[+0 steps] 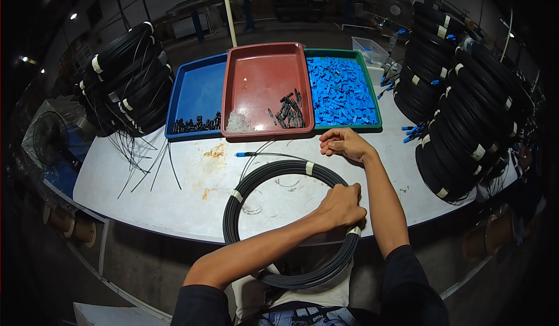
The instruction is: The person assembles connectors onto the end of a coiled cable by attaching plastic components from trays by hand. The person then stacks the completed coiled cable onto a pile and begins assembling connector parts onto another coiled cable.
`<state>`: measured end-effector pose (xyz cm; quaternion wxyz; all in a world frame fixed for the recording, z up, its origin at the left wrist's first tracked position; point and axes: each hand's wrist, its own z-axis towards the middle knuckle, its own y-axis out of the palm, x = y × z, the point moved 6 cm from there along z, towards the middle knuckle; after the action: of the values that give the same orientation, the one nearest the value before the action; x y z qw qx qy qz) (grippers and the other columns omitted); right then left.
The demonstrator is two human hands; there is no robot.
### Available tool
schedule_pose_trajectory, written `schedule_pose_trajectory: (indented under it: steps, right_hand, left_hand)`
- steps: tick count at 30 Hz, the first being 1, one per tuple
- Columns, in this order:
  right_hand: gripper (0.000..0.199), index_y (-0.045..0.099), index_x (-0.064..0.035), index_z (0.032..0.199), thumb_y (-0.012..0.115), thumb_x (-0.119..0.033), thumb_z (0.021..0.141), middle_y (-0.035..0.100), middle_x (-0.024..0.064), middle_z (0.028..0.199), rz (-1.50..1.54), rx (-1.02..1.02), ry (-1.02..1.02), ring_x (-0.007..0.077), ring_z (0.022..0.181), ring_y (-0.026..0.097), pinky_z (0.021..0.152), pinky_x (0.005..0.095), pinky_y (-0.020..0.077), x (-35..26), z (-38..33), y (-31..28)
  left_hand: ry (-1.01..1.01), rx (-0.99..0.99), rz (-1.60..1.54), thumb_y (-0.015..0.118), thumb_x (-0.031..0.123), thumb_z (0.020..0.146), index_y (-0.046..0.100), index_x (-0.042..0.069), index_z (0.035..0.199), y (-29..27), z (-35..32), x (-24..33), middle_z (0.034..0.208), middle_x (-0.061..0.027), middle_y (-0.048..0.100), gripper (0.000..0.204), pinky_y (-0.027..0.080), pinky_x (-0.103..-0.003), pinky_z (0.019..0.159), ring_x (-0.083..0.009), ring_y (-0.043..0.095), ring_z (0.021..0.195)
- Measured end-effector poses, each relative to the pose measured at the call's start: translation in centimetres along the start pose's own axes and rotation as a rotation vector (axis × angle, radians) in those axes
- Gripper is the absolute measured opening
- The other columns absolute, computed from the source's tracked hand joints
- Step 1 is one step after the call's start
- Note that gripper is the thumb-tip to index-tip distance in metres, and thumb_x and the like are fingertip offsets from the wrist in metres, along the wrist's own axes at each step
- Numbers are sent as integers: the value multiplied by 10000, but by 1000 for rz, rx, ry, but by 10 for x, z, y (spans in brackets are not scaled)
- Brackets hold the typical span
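Observation:
A black cable coil (234, 218), bound with several pale tape bands, lies over the table's front edge and reaches toward my body. My left hand (343, 205) crosses over it and is closed on its right side. From the coil a thin cable end runs out, tipped with a blue connector (242, 154) that rests on the table beyond the coil. My right hand (347, 144) is just in front of the green tray, above the coil's far right side. Its fingers are curled in, and what they hold, if anything, is hidden.
Black parts lie in the blue tray (198, 96). The red tray (265, 64) holds black pieces and small clear pieces. Blue connectors fill the green tray (374, 96). Cable coils are stacked at left (131, 81) and right (466, 116) on the white table (145, 204).

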<state>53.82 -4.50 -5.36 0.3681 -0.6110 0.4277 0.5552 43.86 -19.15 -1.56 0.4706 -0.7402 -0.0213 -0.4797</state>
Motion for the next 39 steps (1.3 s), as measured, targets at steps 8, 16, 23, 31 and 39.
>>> schedule_pose_trajectory:
  steps: [8, 16, 23, 31, 39]
  right_hand:
    - [345, 573, 9, 1276, 638, 24, 938, 679, 95, 971, -153, -3, -36, 141, 838, 682, 750, 269, 574, -10, 4, 24]
    - [618, 349, -157, 1517, 516, -502, 1033, 556, 62, 1049, 198, -137, -72, 121, 859, 599, 797, 299, 566, 5, 30, 87]
    - [405, 518, -102, 1353, 408, -396, 1098, 672, 75, 984, 343, 82, -60, 129, 832, 665, 806, 276, 557, 0, 24, 86]
    - [244, 597, -93, 1155, 594, -301, 1028, 694, 113, 950, 703, 4, 46, 171, 777, 651, 777, 328, 573, 18, 29, 90]
    - [63, 568, -107, 1054, 616, -117, 1014, 639, 47, 788, 497, 201, 72, 80, 541, 561, 412, 223, 416, 19, 28, 82]
  left_hand:
    - [63, 161, -65, 766, 336, 803, 655, 43, 1121, -104, -47, 47, 741, -159, 670, 446, 513, -407, 689, -269, 686, 703]
    - [294, 222, -922, 689, 164, 857, 622, 32, 1128, -209, -108, 59, 971, -89, 662, 308, 537, -264, 723, -138, 654, 786]
    - [348, 133, -1374, 548, 268, 893, 567, 10, 1213, -244, -126, -5, 668, -188, 625, 412, 560, -288, 442, -239, 674, 514]
    - [142, 169, -876, 771, 411, 794, 344, 135, 1460, -284, -144, -102, 962, -185, 603, 838, 416, -266, 414, -160, 524, 451]
    - [-172, 434, -591, 737, -106, 664, 452, 78, 1436, -283, -156, -201, 1295, -146, 579, 843, 548, -347, 917, -231, 607, 1140]
